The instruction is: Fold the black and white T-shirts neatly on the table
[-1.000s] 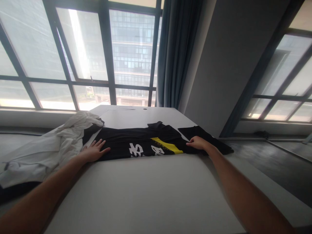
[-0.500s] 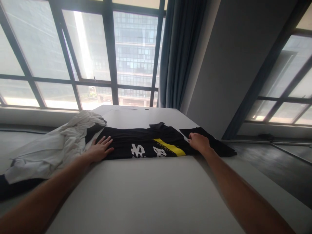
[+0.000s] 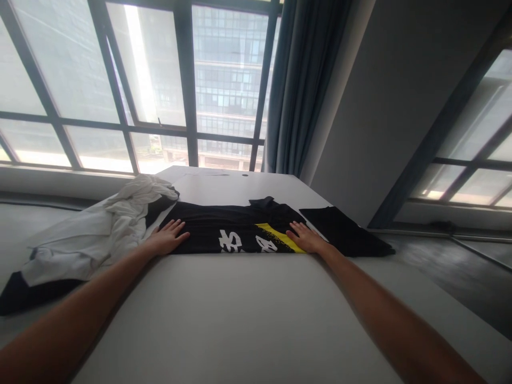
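A black T-shirt (image 3: 208, 224) with white lettering and a yellow stripe lies folded lengthwise across the white table (image 3: 224, 309). Its collar points toward the far side, right of the middle. My left hand (image 3: 168, 238) rests flat on the shirt's left end, fingers spread. On the right end, by the yellow stripe, my right hand (image 3: 304, 238) lies flat with its fingers apart. Just right of that hand is a folded black garment (image 3: 348, 232), separated from the shirt by a narrow strip of table.
A crumpled white and black garment (image 3: 108, 224) is heaped at the left, close to my left forearm. Beyond the table's far edge stand large windows (image 3: 228, 74) and a blue-grey curtain (image 3: 294, 90). A grey pillar (image 3: 372, 106) rises behind the right side.
My right hand has let go of the shirt's right end and now lies flat and open on it, a little further left. My left hand stays on the left end.
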### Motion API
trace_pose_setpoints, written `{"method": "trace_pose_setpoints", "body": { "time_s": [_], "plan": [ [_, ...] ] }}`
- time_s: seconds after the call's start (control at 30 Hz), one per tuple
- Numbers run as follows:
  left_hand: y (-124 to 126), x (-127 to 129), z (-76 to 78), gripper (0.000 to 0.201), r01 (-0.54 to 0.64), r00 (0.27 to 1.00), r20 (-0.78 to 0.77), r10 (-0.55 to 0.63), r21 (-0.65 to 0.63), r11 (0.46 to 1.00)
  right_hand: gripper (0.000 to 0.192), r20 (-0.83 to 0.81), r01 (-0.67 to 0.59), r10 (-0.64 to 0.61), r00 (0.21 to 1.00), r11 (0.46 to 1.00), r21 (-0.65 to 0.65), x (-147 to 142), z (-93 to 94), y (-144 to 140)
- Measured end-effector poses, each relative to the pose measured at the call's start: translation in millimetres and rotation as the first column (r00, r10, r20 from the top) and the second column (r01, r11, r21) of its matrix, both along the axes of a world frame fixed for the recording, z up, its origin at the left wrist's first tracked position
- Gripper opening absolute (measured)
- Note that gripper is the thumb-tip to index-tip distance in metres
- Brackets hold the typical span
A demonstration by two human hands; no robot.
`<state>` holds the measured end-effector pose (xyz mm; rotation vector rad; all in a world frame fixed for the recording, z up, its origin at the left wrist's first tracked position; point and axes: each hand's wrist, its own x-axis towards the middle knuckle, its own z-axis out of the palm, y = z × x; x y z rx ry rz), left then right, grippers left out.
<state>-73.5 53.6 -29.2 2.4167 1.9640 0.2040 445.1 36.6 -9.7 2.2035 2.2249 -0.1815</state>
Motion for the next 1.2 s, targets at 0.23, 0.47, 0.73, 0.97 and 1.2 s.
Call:
{"method": "trace_pose_setpoints", "body": {
  "time_s": [0.23,0.47,0.73,0.97,1.2],
  "plan": [
    [-2,9,7.0,0.076,-0.075,0.997,0.007,0.076,-0.1,0.992,0.064,0.083,0.084,-0.092,0.992,0.992,0.09,-21,39.5,35],
    [-12,15,16.6,0.077,-0.063,0.998,-0.037,0.06,-0.095,0.994,0.04,0.006,0.022,-0.024,1.0,0.973,0.228,-52,42.6,121],
    [-13,18,18.5,0.075,-0.067,0.996,-0.065,0.06,-0.113,0.991,0.063,-0.041,-0.001,0.007,0.999,0.987,0.161,-72,35.4,210],
    [-23,24,35.2,0.088,-0.128,0.99,-0.087,0.108,-0.272,0.954,0.068,0.021,-0.004,0.003,1.0,0.998,0.067,-68,35.8,230],
    [-30,25,38.0,0.096,-0.15,0.988,-0.085,0.131,-0.28,0.948,0.052,0.084,-0.068,0.047,0.995,0.961,0.269,-59,65.6,200]
  ]
}}
